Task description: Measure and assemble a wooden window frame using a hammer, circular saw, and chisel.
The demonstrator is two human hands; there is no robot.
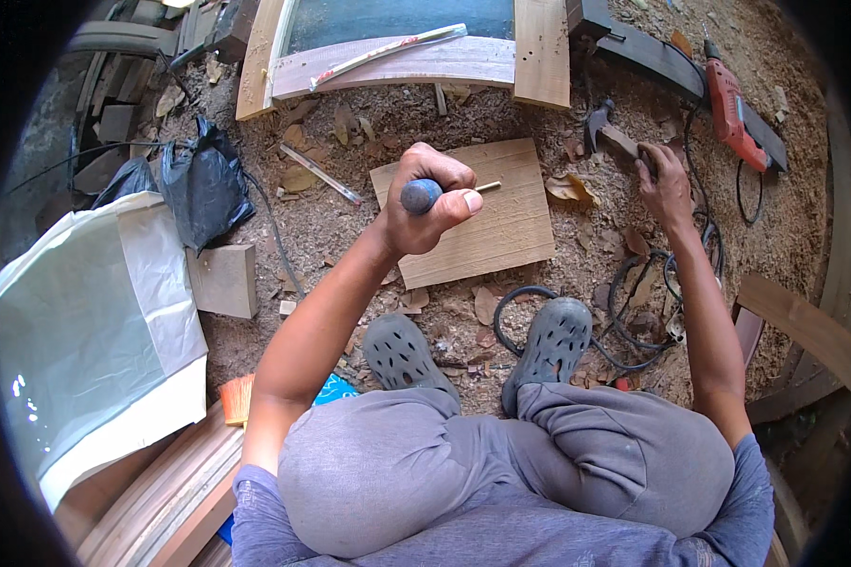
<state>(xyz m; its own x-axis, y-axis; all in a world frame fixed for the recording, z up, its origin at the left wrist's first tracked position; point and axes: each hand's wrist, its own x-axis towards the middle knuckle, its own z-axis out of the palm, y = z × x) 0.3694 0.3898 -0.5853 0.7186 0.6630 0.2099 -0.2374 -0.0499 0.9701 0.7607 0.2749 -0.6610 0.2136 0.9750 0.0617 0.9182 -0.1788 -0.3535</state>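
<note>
My left hand point(430, 215) is closed around a tool with a dark rounded handle end point(421, 196), held over a thin wooden board point(473, 246) on the ground. A thin brass-coloured rod point(489, 186) sticks out rightward beside my thumb; I cannot tell whether the fist holds it too. My right hand point(665, 189) is closed on the handle of a hammer point(607, 132), to the right of the board.
A wooden frame with a pane point(539, 66), red drill point(731, 118), coiled cables point(529, 293) and sticks point(317, 175) lie around on sawdust and leaves. Left are a black bag point(203, 194), paper-edged glass point(85, 331) and an orange brush point(236, 397). My clogged feet are below the board.
</note>
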